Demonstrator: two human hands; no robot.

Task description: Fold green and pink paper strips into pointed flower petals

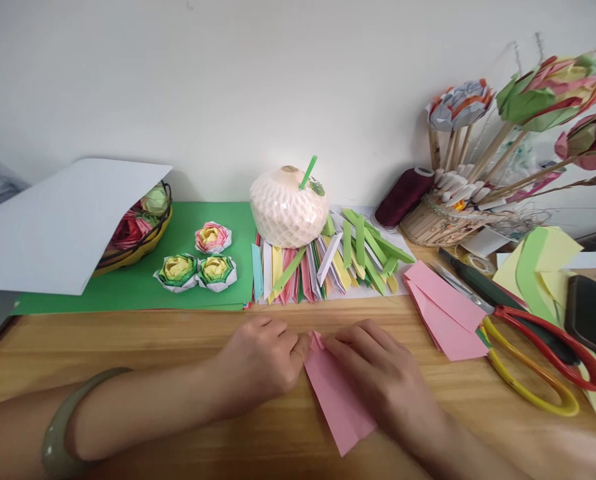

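A pink paper sheet (335,400) lies slantwise on the wooden table, its far end folded into a small point. My left hand (273,353) has its fingers curled, with the thumb and index finger pinching the left side of that folded tip. On the right side of the tip, my right hand (383,373) presses with its fingertips, and its palm covers part of the paper's right edge. A green bangle (61,427) circles my left wrist. More pink sheets (445,310) are stacked to the right of my right hand.
Folded paper strips (328,263) lie behind my hands by a pale round ornament (291,210). Paper flowers (213,237) rest on green sheets (128,300). Scissors (543,353), a phone (593,313), a thread spool (403,197) and a basket of flowers (443,223) stand right.
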